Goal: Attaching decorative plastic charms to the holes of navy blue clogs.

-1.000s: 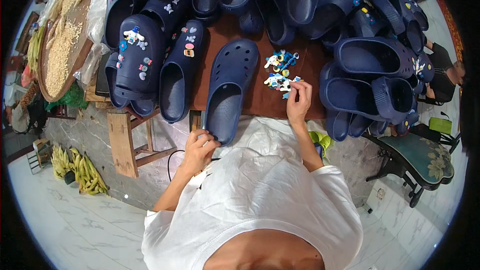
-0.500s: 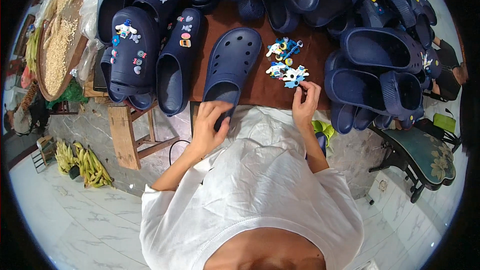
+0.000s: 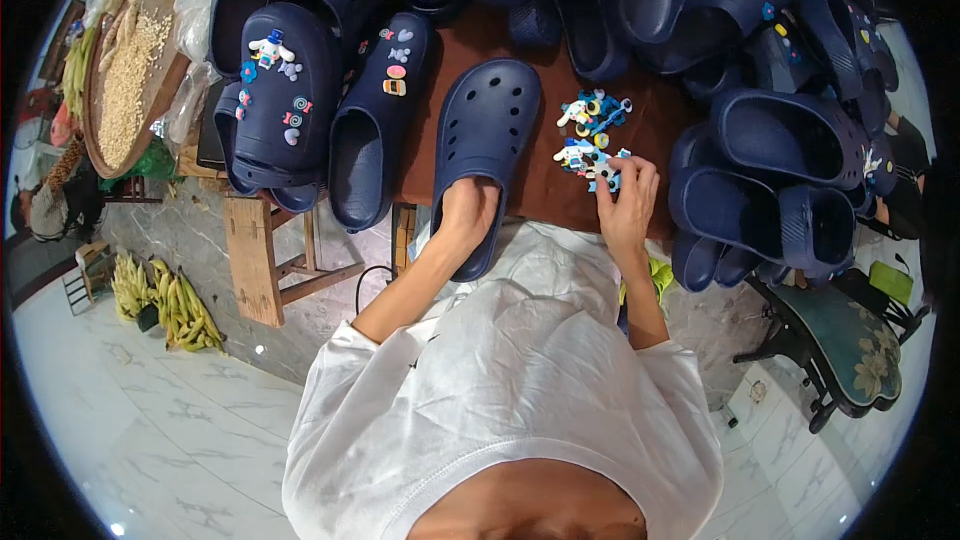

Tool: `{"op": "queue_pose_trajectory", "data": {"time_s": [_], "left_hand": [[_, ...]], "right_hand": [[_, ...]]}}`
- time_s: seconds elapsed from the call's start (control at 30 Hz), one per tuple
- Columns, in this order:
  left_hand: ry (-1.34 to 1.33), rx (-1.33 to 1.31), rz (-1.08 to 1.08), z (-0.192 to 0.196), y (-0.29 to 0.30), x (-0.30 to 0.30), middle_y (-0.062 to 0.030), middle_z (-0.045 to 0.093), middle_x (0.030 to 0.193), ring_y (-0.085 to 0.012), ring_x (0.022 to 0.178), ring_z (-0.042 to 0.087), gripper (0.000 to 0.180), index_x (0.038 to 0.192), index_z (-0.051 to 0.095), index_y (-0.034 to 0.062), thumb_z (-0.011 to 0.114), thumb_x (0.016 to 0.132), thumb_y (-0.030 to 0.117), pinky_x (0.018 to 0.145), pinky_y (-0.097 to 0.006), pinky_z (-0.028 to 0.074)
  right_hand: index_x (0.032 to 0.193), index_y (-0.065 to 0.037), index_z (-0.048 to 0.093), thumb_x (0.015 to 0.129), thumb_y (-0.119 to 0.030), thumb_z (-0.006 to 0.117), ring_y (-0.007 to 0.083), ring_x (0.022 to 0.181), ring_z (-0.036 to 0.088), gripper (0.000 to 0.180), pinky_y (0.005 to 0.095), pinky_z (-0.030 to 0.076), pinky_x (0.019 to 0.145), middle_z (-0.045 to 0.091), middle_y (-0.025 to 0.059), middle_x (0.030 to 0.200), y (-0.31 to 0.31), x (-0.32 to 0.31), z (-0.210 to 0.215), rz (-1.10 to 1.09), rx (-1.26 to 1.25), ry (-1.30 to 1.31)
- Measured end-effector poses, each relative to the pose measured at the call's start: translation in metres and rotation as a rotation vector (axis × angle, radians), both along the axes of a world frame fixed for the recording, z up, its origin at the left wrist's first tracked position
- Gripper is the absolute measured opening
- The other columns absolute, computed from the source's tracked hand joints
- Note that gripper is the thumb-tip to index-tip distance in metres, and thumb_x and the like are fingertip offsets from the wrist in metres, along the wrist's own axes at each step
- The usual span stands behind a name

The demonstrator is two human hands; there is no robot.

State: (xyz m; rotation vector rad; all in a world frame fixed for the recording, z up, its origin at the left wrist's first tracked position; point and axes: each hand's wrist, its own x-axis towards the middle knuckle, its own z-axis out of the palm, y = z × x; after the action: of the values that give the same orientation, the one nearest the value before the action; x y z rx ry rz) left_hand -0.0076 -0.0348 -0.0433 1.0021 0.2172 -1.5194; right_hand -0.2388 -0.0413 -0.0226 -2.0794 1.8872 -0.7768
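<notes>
1. Nearest: white-sleeved forearms reaching up from the lower edge to the counter (image 3: 560, 190), brown-topped, crowded with dark blue footwear.
2. Left hand (image 3: 465, 215) tucked into the heel opening of a plain navy clog (image 3: 485, 150), fingers curled over the rim and closed on it. Clog lying toe-away at the counter's near edge, heel slightly overhanging toward the body.
3. Right hand (image 3: 628, 202) resting at the near side of a small heap of shoe charms (image 3: 592, 140), fingertips pinched on one or two pieces at the heap's edge; exact grip hidden by the fingers.
4. Handling, clog: judged light, foam-like, springy rather than stiff; matte, so not likely slippery. Best taken at the heel rim or side wall, as now; toe cap perforated and softer under pressure.
5. Handling, charms: small, hard, light, probably easy to scatter or drop off the edge. Best picked singly by pinch, at the body rather than a thin projecting part.
6. Left of the plain clog: a decorated clog (image 3: 380, 120) and a decorated pair (image 3: 280, 100), charms already on the uppers.
7. Farther and right: piled clogs (image 3: 780, 150), stacked several deep, touching one another.
8. Far left: round tray of grain (image 3: 125, 80); bananas (image 3: 165, 295) on the floor below.
</notes>
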Motion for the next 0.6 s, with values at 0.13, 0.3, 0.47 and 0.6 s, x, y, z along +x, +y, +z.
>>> {"op": "queue_pose_trajectory", "data": {"time_s": [0.13,0.3,0.47,0.6], "left_hand": [[-0.004,-0.012,-0.007,-0.002,-0.008,-0.001,-0.0089,0.061,0.122,-0.0182,0.105,0.061,0.023,0.122,0.057,0.0015,0.050,0.101,0.009,0.088,-0.028,0.054],[-0.006,-0.035,-0.037,-0.019,-0.067,-0.009,-0.0091,0.061,0.122,-0.0185,0.106,0.061,0.024,0.123,0.057,0.0016,0.050,0.101,0.010,0.089,-0.028,0.054],[-0.012,-0.063,-0.083,-0.013,-0.045,-0.010,-0.0093,0.061,0.123,-0.0187,0.106,0.061,0.025,0.123,0.057,0.0016,0.050,0.101,0.010,0.089,-0.028,0.054],[-0.024,-0.076,-0.107,-0.007,-0.025,-0.023,-0.0094,0.061,0.123,-0.0189,0.107,0.062,0.025,0.124,0.056,0.0017,0.050,0.101,0.011,0.089,-0.028,0.054]], "right_hand": [[0.102,-0.004,0.061,0.079,-0.008,0.074,0.0350,0.102,0.052,0.026,0.0444,0.043,0.087,0.053,0.0147,0.108,-0.003,0.005,0.014,-0.023,0.016,-0.068],[0.095,-0.003,0.060,0.079,-0.007,0.076,0.0312,0.089,0.057,0.023,0.0406,0.046,0.079,0.059,0.0107,0.095,-0.010,0.013,0.020,0.013,0.004,-0.192],[0.092,-0.002,0.061,0.081,-0.004,0.077,0.0248,0.079,0.064,0.020,0.0346,0.050,0.067,0.061,0.0113,0.091,-0.023,0.035,0.027,0.027,-0.020,-0.427],[0.093,-0.002,0.064,0.078,0.001,0.076,0.0268,0.084,0.064,0.019,0.0354,0.052,0.073,0.063,0.0119,0.093,-0.036,0.052,0.029,0.117,-0.139,-0.439]]}}
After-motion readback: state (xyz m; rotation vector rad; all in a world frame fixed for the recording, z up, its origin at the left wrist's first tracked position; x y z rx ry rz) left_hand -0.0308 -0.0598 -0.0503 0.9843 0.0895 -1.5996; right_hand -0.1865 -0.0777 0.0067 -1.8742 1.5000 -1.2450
